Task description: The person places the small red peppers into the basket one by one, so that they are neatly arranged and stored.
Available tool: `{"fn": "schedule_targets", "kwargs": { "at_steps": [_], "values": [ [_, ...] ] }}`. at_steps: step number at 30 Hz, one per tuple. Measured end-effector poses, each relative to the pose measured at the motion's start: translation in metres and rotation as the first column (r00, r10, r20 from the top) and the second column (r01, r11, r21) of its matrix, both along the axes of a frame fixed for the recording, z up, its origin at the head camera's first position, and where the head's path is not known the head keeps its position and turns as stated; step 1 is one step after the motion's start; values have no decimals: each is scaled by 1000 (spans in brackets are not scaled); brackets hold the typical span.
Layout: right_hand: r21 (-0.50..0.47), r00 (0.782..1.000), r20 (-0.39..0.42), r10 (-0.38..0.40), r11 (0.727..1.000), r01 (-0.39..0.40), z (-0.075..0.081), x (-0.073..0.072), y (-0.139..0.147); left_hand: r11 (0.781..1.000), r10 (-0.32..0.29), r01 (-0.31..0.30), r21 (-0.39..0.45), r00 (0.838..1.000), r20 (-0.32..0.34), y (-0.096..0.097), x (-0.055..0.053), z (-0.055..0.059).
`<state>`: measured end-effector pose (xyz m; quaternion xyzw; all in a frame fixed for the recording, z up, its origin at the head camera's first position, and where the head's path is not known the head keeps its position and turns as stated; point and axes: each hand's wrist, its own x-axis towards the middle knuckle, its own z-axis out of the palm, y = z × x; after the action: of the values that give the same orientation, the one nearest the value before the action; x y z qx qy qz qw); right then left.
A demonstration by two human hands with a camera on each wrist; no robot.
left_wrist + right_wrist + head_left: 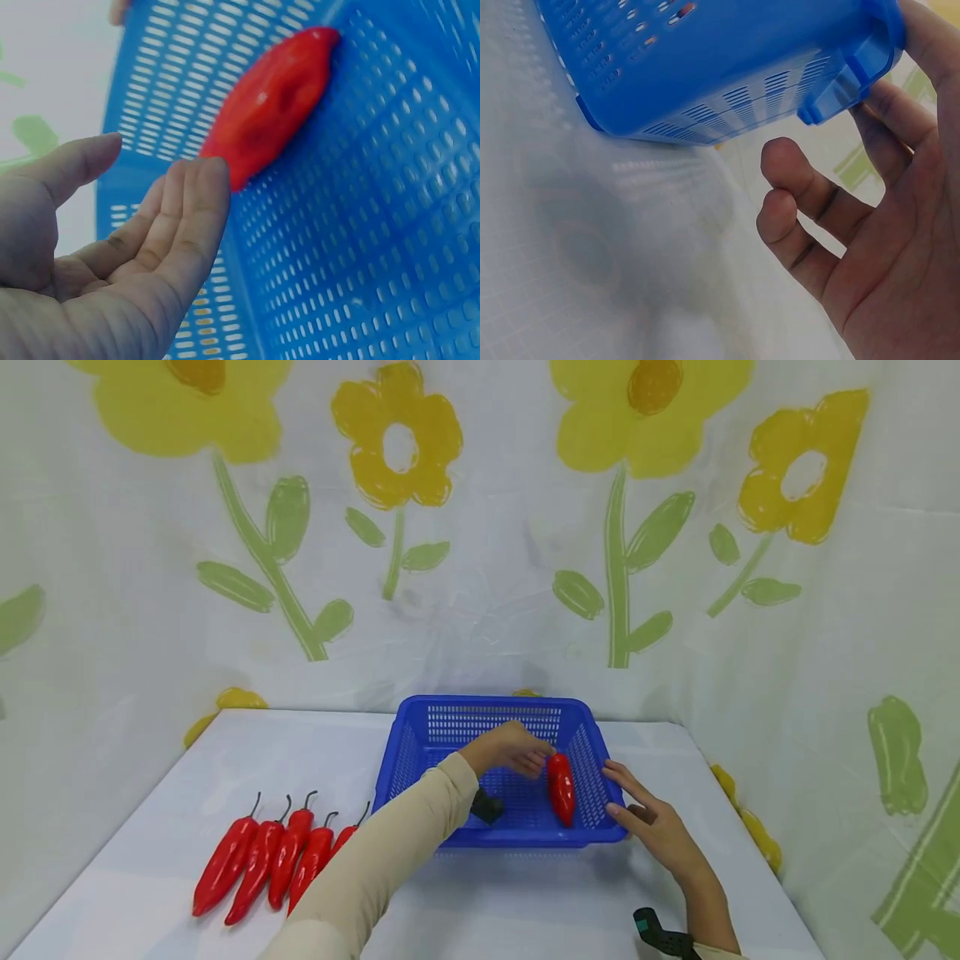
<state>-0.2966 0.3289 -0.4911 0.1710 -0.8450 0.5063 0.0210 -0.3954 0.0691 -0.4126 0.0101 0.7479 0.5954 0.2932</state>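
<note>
A blue perforated plastic basket (480,839) stands on the white table. Inside it, against the right-hand wall, lies one glossy red chili pepper (561,789). My left hand (517,750) reaches into the basket beside the chili's upper end. In the left wrist view its thumb stands apart from the loosely bent fingers (191,217), whose tips overlap the end of the chili (270,105); nothing is gripped. At the basket's right side, my right hand (660,831) holds the rim. The right wrist view shows the other fingers (787,165) curled beneath, off the basket (727,67).
Several red chili peppers (247,860) with dark stems lie in a row on the table's left, partly covered by my left sleeve (390,852). A flower-printed curtain (480,610) hangs behind the table. A black strap device (663,935) sits on my right wrist.
</note>
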Motion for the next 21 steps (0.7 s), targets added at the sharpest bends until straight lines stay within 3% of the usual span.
{"fn": "schedule_targets", "kwargs": {
  "at_steps": [9,21],
  "values": [
    [10,1000,6,-27,1000,27,2,2,4,995,-53,60,83,995,-89,-20,17,14],
    [2,999,17,-38,999,38,1,4,-4,992,-13,43,117,969,-246,-64,44,16]
  ]
}}
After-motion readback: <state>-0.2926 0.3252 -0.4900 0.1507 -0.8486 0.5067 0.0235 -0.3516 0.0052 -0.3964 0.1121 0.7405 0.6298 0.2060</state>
